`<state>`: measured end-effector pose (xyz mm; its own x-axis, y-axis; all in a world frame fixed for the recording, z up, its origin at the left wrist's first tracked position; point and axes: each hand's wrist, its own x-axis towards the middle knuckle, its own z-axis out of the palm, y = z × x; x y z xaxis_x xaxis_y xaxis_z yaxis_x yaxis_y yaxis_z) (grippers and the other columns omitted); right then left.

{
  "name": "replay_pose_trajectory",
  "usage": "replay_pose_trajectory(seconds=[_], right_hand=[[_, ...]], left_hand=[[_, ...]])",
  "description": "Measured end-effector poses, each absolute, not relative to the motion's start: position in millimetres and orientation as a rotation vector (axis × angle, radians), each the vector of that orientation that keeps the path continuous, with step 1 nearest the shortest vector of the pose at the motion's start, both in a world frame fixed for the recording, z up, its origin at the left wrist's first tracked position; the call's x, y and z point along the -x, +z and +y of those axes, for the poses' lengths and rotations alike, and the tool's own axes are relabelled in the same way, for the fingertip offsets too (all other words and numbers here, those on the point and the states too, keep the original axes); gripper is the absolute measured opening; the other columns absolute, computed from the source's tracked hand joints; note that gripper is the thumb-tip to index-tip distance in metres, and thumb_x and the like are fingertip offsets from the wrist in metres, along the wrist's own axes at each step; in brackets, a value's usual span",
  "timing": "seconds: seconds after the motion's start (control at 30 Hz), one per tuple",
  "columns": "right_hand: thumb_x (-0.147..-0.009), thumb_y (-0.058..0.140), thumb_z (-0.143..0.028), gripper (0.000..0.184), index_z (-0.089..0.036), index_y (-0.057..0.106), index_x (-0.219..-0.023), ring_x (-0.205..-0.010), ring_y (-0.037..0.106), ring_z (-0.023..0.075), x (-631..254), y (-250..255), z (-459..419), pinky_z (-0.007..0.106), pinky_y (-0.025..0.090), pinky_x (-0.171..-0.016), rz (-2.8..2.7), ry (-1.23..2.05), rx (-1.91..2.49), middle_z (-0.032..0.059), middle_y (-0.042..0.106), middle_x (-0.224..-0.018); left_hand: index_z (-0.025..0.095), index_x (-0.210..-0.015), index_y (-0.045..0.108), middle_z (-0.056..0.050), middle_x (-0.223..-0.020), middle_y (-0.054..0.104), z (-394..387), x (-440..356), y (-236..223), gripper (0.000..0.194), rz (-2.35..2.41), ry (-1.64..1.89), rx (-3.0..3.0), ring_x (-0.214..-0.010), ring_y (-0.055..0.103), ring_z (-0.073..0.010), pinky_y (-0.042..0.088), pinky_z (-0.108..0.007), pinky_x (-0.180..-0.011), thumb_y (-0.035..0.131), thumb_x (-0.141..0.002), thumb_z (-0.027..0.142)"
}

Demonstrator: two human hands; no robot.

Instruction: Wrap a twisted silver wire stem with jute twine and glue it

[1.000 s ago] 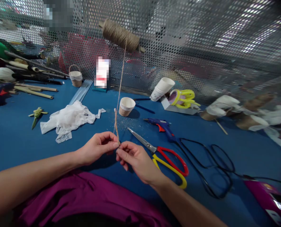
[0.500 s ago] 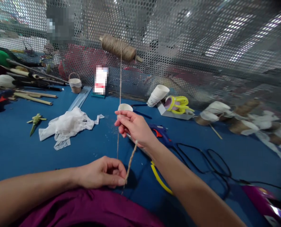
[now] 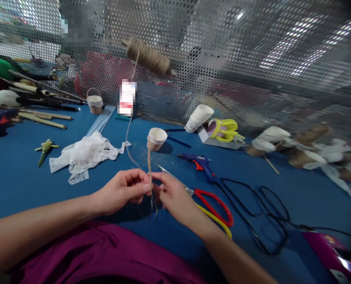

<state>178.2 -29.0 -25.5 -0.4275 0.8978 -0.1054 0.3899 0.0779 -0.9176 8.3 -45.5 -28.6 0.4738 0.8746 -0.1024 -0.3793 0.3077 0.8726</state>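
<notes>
In front of my lap, my left hand (image 3: 125, 189) pinches a short braided twine cord (image 3: 149, 163) that stands upright, its loose ends hanging below. My right hand (image 3: 175, 195) meets it from the other side with fingers curled at the same spot; its fingertips are partly hidden behind the cord. A thin slack strand (image 3: 127, 134) runs from the twine spool (image 3: 148, 57) on the mesh down to my hands. Just beyond the cord's top stands a small paper cup (image 3: 157, 140) with a brown wrapped lower part. Scissors (image 3: 213, 205) with red and yellow handles lie beside my right hand.
A blue glue gun (image 3: 199, 163) with a looping black cable lies to the right. Crumpled white lace (image 3: 89, 154) is at the left. Stacked paper cups (image 3: 197, 118), yellow-handled scissors (image 3: 227, 130) and a small handled basket (image 3: 95, 103) stand along the mesh panel (image 3: 223, 59).
My right hand has come down to my left hand, which rose slightly. The taut strand from the spool has gone slack and swung left. The braided cord now points upward.
</notes>
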Motion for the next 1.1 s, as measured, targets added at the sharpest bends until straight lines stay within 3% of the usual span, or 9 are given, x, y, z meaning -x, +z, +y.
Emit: replay_pose_trajectory(seconds=[0.07,0.13,0.3,0.87,1.1], right_hand=[[-0.082,0.049,-0.033,0.018,-0.018,0.056,-0.090,-0.044,0.046,0.0081,-178.9,-21.4,-30.9,0.020,0.037,-0.040,-1.767,1.199,1.347,-0.0020,0.052,-0.061],[-0.083,0.048,-0.036,0.019,-0.019,0.054,-0.080,-0.042,0.046,0.0083,-176.9,-17.8,-35.3,0.020,0.038,-0.040,-1.765,1.285,1.335,-0.0033,0.050,-0.055],[-0.076,0.057,-0.029,0.012,-0.019,0.052,-0.072,-0.044,0.047,0.0076,-166.0,-20.1,-46.0,0.019,0.039,-0.041,-1.746,1.333,1.327,-0.0050,0.050,-0.054],[-0.079,0.051,-0.027,0.010,-0.017,0.052,-0.075,-0.045,0.046,0.0054,-165.8,-24.6,-47.2,0.017,0.039,-0.040,-1.672,1.464,1.282,-0.0026,0.053,-0.060],[-0.077,0.056,-0.030,0.014,-0.017,0.052,-0.075,-0.046,0.050,0.0063,-166.3,-24.5,-45.1,0.017,0.040,-0.039,-1.535,1.659,1.184,-0.0026,0.055,-0.061]], left_hand=[[0.013,-0.073,0.051,0.004,-0.062,0.051,-41.7,-7.8,-32.0,0.023,0.745,0.974,-0.912,-0.047,0.037,-0.0023,0.026,-0.018,-0.045,0.066,-0.071,0.030],[0.013,-0.074,0.051,0.005,-0.062,0.050,-40.1,-8.5,-34.3,0.022,0.815,0.997,-0.914,-0.048,0.036,-0.0026,0.026,-0.018,-0.045,0.065,-0.071,0.031],[0.014,-0.075,0.050,0.007,-0.060,0.046,-41.1,-13.0,-35.7,0.021,0.921,0.990,-0.968,-0.048,0.036,-0.0032,0.027,-0.018,-0.046,0.063,-0.072,0.031],[0.013,-0.073,0.054,0.001,-0.068,0.052,-38.8,-6.0,-34.9,0.015,0.964,0.967,-1.300,-0.062,0.046,-0.0089,0.035,-0.022,-0.057,0.056,-0.076,0.028],[0.013,-0.072,0.052,0.004,-0.062,0.048,-39.3,-3.9,-34.4,0.022,0.874,0.903,-1.116,-0.051,0.039,-0.0052,0.030,-0.020,-0.049,0.061,-0.073,0.033]])
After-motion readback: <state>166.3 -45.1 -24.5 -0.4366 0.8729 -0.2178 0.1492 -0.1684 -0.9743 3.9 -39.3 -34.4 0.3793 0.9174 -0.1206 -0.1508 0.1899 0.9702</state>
